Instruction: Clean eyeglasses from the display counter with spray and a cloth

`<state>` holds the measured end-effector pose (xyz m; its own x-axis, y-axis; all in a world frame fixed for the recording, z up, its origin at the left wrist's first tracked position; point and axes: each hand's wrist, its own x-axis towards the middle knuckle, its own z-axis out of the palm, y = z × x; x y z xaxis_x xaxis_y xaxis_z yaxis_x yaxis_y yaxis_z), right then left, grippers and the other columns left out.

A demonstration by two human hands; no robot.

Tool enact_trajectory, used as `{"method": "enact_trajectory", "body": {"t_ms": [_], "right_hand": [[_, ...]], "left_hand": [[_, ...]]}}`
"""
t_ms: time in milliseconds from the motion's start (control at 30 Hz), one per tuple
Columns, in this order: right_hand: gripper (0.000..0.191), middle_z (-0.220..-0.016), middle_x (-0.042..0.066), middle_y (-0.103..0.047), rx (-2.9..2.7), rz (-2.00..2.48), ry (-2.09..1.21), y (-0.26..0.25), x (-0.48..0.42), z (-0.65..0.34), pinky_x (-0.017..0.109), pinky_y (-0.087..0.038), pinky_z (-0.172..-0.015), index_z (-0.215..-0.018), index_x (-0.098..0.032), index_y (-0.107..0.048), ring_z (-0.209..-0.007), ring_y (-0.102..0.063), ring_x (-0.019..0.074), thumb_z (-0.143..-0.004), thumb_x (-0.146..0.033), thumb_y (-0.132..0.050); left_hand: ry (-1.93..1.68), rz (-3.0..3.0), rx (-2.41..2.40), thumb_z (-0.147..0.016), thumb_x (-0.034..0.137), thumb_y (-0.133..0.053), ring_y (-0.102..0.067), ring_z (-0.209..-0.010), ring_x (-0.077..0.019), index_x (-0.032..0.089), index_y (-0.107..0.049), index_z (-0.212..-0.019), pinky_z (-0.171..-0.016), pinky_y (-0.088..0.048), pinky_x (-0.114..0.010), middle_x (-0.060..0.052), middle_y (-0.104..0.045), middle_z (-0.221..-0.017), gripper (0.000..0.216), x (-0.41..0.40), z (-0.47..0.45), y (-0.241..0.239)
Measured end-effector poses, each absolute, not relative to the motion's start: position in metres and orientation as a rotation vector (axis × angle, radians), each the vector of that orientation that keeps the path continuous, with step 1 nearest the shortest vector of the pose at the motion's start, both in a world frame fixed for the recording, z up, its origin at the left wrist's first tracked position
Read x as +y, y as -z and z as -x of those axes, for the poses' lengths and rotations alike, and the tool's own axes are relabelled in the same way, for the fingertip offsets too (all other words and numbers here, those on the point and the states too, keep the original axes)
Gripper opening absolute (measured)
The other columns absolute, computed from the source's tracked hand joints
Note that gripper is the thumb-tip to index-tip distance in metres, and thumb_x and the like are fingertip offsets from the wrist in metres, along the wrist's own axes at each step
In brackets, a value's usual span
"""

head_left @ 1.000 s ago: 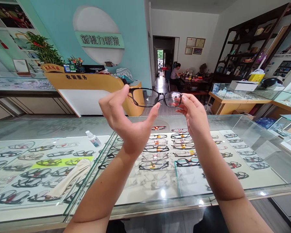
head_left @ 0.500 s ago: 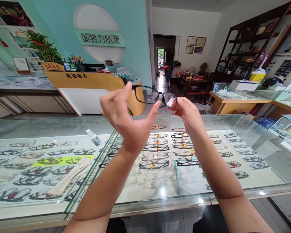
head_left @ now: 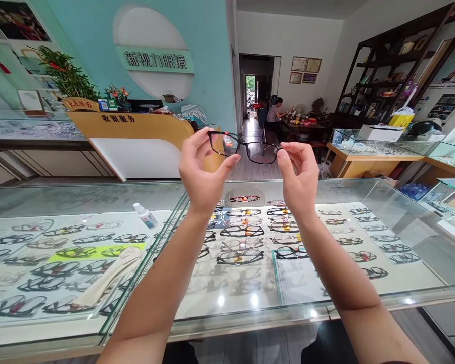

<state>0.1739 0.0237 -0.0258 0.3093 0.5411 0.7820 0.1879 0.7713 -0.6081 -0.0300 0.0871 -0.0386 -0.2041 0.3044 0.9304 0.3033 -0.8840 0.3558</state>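
White glare dots the glass counter (head_left: 235, 309); daylight brightens the doorway (head_left: 251, 93).

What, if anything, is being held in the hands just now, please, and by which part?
A pair of black-framed glasses, held at the frame's outer ends: the left hand at one, the right hand at the other.

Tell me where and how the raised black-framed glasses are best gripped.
Probably by the outer ends of the black-framed glasses, one hand from each side: the slim rims surround clear lenses, so end grips should leave those untouched. The left hand and right hand flank those ends.
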Motion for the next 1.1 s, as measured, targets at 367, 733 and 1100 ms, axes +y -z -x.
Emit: {"method": "enact_trajectory", "body": {"t_ms": [367, 733, 1100], "right_hand": [[0.027, -0.125, 0.009, -0.071, -1.307, 0.680, -0.002, 0.026, 0.025, -0.178, 0.047, -0.058, -0.113, -0.122, -0.029, -0.067, -0.122, -0.071, 0.0245, -0.107, -0.051, -0.065], [0.026, -0.137, 0.007, -0.077, -1.304, 0.669, -0.519, 0.036, 0.055, -0.193, 0.047, -0.057, -0.118, -0.121, -0.031, -0.070, -0.126, -0.075, 0.0215, -0.109, -0.052, -0.061], [0.023, -0.125, 0.007, -0.078, -1.302, 0.647, -0.193, 0.028, 0.036, -0.186, 0.044, -0.060, -0.112, -0.118, -0.028, -0.071, -0.122, -0.075, 0.0223, -0.106, -0.047, -0.067]], "left_hand": [[-2.354, -1.919, 0.699, -0.086, 0.066, -0.089, -0.072, -0.133, -0.0315, 0.030, -0.056, -0.147, -0.106, -0.060, -0.045, -0.013, -0.066, -0.145, 0.078, 0.099, 0.007, 0.060], [-2.679, -1.971, 1.085, -0.078, 0.061, -0.095, -0.058, -0.136, -0.0378, 0.027, -0.054, -0.143, -0.110, -0.052, -0.057, -0.015, -0.062, -0.138, 0.084, 0.061, -0.008, 0.062], [-2.431, -1.985, 0.937, -0.086, 0.063, -0.090, -0.063, -0.143, -0.0338, 0.029, -0.056, -0.149, -0.119, -0.051, -0.055, -0.013, -0.066, -0.148, 0.080, 0.083, 0.008, 0.053]]}}
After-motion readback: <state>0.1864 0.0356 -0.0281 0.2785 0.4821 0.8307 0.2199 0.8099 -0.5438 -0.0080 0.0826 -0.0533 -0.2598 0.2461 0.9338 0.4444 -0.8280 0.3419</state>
